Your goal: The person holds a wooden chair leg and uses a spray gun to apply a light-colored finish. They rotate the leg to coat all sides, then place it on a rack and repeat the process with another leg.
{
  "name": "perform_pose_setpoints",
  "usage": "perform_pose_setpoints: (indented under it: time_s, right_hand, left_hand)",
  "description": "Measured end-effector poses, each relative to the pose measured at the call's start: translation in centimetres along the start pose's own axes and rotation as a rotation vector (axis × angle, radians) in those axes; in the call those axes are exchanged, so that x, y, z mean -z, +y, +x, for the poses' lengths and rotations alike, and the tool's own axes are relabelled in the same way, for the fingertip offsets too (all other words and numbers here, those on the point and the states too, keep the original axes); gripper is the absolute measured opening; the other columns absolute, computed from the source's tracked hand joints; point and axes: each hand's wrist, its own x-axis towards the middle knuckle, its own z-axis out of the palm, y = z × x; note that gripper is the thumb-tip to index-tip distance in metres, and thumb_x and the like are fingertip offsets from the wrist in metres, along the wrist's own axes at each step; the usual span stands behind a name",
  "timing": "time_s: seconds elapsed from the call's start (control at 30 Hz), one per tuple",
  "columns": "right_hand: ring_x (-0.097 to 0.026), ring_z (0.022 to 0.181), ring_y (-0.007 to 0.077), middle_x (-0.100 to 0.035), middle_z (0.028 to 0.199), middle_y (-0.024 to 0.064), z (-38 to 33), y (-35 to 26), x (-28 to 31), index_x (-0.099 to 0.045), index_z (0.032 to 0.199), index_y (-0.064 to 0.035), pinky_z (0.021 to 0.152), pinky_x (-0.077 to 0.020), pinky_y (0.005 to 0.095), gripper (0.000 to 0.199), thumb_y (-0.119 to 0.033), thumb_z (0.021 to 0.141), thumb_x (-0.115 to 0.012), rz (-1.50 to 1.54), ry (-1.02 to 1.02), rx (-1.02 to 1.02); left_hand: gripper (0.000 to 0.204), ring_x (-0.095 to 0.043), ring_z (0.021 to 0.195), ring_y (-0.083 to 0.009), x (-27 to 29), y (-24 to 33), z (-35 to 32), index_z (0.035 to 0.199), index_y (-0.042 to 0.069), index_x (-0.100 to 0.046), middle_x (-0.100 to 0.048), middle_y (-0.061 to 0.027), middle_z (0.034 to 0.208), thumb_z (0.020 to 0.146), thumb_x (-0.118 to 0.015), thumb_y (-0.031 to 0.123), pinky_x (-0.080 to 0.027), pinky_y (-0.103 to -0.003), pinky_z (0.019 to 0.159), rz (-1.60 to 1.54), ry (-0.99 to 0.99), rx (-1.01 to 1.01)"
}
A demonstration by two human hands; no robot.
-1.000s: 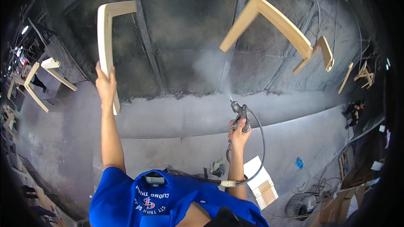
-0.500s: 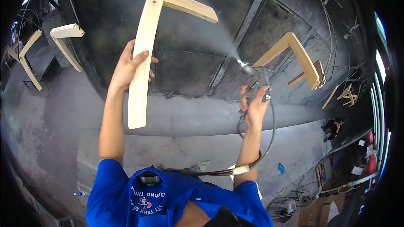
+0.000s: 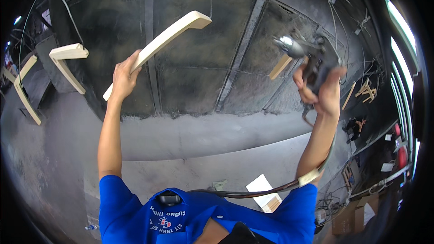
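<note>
My left hand (image 3: 123,76) grips the lower part of a pale L-shaped wooden piece (image 3: 165,39) that hangs in front of me, tilted up to the right. My right hand (image 3: 322,91) is raised at the right and closed on the handle of a dark spray gun (image 3: 312,55), whose metal nozzle points left toward the wooden piece. A black hose (image 3: 266,189) runs from the gun down along my right forearm and across my chest. No spray mist shows at the nozzle.
More pale L-shaped wooden pieces (image 3: 68,63) hang at the left, one (image 3: 25,88) at the far left, others (image 3: 364,91) at the right. Dark dusty booth panels (image 3: 194,77) stand behind. Cardboard boxes (image 3: 357,214) and paper (image 3: 262,187) lie on the floor.
The view has swung left and up. My left hand has tilted the wooden piece toward the right. The spray gun has risen to the right, and the mist seen earlier is gone.
</note>
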Motion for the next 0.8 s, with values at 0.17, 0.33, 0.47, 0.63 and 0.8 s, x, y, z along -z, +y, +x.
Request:
perform_pose_setpoints:
  time_s: [0.17, 0.33, 0.47, 0.63, 0.8]
  right_hand:
    - [-0.038, 0.041, 0.0053, -0.062, 0.069, 0.0028, 8.4, 1.3, 2.0, -0.062, 0.103, -0.0061, 0.039, -0.0276, 0.0243, 0.062, -0.067, 0.103, -0.050, -0.245, 0.321, -0.151]
    - [-0.039, 0.041, 0.0059, -0.063, 0.071, 0.0035, 11.9, 6.3, 3.7, -0.063, 0.095, -0.0073, 0.039, -0.0300, 0.0256, 0.053, -0.059, 0.104, -0.056, -0.309, 0.542, -0.200]
    - [-0.060, 0.062, 0.0111, -0.068, 0.079, 0.0040, 7.3, 8.6, 3.4, -0.070, 0.121, -0.0023, 0.055, -0.0482, 0.0281, 0.049, -0.046, 0.099, -0.070, -0.426, 0.514, 0.024]
    - [-0.072, 0.077, 0.0230, -0.075, 0.095, 0.0074, -1.3, 9.9, -1.5, -0.062, 0.144, -0.0072, 0.069, -0.0574, 0.0356, 0.074, -0.044, 0.082, -0.081, -0.704, 0.214, 0.532]
    - [-0.071, 0.071, 0.0274, -0.075, 0.092, 0.0103, -8.5, 10.6, -6.3, -0.065, 0.143, -0.0173, 0.066, -0.0570, 0.0414, 0.074, -0.050, 0.079, -0.081, -0.508, -0.276, 0.012]
  left_hand:
    - [0.056, -0.067, 0.108, -0.0359, -0.3, -2.8, 1.2, 0.143, 0.009, -0.058, -0.071, -0.0195, 0.115, 0.089, -0.071, 0.002, -0.045, -0.045, 0.104, 0.120, 0.071, -0.141]
    - [0.059, -0.065, 0.118, -0.0368, -0.7, -3.0, 1.3, 0.145, 0.009, -0.057, -0.070, -0.0201, 0.124, 0.089, -0.074, 0.007, -0.050, -0.045, 0.101, -0.014, 0.032, 0.007]
    - [0.060, -0.065, 0.121, -0.0330, 0.2, -1.0, 2.6, 0.147, 0.008, -0.056, -0.068, -0.0183, 0.132, 0.091, -0.074, 0.011, -0.052, -0.042, 0.101, -0.064, -0.087, 0.064]
    - [0.046, -0.066, 0.116, -0.0192, 3.7, 2.5, 10.0, 0.139, 0.003, -0.062, -0.069, -0.0119, 0.129, 0.099, -0.073, 0.022, -0.052, -0.034, 0.100, -0.247, 0.225, -0.087]
    - [0.046, -0.070, 0.100, -0.0144, 4.8, 8.4, 24.8, 0.134, 0.000, -0.063, -0.071, -0.0088, 0.111, 0.105, -0.064, 0.035, -0.056, -0.027, 0.085, -0.157, 0.388, -0.428]
